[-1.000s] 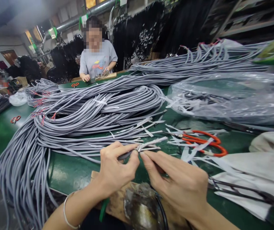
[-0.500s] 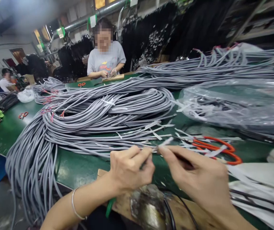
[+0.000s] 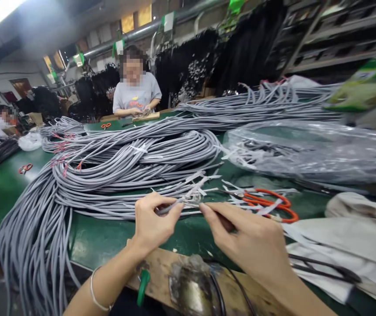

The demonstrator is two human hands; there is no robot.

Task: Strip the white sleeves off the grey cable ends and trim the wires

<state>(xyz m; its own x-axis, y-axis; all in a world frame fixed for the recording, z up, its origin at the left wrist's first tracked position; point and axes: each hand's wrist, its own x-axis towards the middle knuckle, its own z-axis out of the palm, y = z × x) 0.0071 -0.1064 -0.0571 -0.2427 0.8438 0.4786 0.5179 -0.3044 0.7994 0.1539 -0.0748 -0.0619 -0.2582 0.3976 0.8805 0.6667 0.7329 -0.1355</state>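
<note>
Left hand (image 3: 153,221) pinched grey cable end (image 3: 170,207) just above green worktop (image 3: 109,237). Right hand (image 3: 250,243) gripped white strip (image 3: 194,198) at cable tip. Orange scissors (image 3: 270,204) lay near right. Cable bundles (image 3: 125,166) heaped behind.

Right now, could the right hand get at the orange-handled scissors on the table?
Probably yes: the scissors lie in the open just beyond the right hand, with only loose white strips over them, though its fingers now pinch the cable end.
</note>
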